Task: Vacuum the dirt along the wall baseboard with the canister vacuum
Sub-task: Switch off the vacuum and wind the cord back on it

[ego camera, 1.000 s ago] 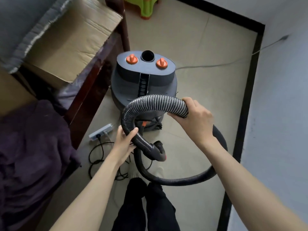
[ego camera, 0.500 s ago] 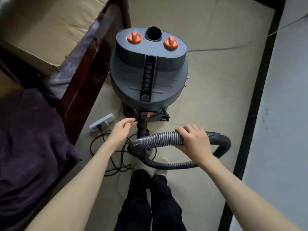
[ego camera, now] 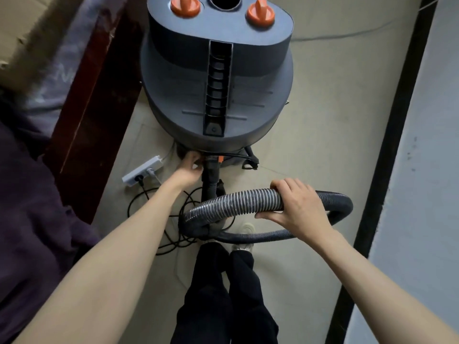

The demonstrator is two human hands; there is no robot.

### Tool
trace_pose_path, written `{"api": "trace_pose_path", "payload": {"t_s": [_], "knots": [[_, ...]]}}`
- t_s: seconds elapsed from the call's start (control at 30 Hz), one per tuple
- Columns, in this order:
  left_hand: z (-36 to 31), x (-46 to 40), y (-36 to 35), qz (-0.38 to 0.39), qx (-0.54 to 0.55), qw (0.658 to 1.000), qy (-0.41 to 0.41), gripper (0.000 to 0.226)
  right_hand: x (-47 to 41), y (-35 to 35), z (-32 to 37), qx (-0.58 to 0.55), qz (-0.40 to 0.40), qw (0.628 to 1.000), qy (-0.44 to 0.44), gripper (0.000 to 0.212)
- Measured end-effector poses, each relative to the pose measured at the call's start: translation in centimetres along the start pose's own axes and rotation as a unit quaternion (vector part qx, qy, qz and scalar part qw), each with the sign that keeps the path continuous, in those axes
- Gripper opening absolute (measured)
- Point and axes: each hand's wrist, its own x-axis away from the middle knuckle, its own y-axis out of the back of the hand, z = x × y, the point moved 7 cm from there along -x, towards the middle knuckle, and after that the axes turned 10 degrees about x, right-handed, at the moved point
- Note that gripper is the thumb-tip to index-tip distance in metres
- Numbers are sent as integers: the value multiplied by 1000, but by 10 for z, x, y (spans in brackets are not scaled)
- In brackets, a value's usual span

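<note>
Since the frame half a second back, the left hand (ego camera: 186,170) has reached forward from open air to the hose socket (ego camera: 211,170) under the canister vacuum (ego camera: 216,78), and the view has closed in on the machine. Its fingers curl against the black fitting just below the drum's rim; the tips are shadowed, so whether they actually grip it or only touch I cannot tell. The right hand (ego camera: 295,207) wraps the ribbed hose (ego camera: 238,203), fingers over the top and thumb beneath, holding that stretch above the floor.

At 12 o'clock the grey canister fills the upper view, standing upright, with two orange knobs (ego camera: 260,12) and a dark round port at its top edge. From its base at centre, the hose's long axis runs toward 3 o'clock through the right hand, bends in a loop near the black baseboard (ego camera: 392,145) and returns toward 6 o'clock, passing just in front of a pale shoe (ego camera: 246,229).

At 9 o'clock a white power strip (ego camera: 144,171) lies on the floor with plugs in it, and black cable (ego camera: 159,219) coils between it and the hose. A dark red wooden frame (ego camera: 94,100) stands just beside the canister at 10 o'clock, cardboard above it, purple cloth (ego camera: 32,219) at 8 o'clock. The baseboard runs from 1 to 5 o'clock below the pale wall (ego camera: 422,170), the hose loop near it.
</note>
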Motion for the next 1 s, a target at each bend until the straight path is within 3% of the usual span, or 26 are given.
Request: {"api": "trace_pose_path", "payload": {"t_s": [0.2,0.37,0.47,0.7,0.93,1.0], "knots": [[9,-1,10,2,-64,996,-57,22,0,6,-5,4,-9,1000,-17,65],[-3,23,48,-47,-120,982,-140,10,6,13,-14,-8,-25,998,-57,61],[-19,53,70,-87,-135,969,-189,18,7,17,-10,-19,-34,994,-98,64],[-40,111,54,-77,-68,984,-143,19,3,9,2,-33,-43,977,-205,58],[-24,137,7,23,69,994,-86,11,-10,-16,21,-71,-16,966,-248,65],[-4,139,4,39,106,992,-57,17,-15,-26,29,-75,-3,966,-246,67]]}}
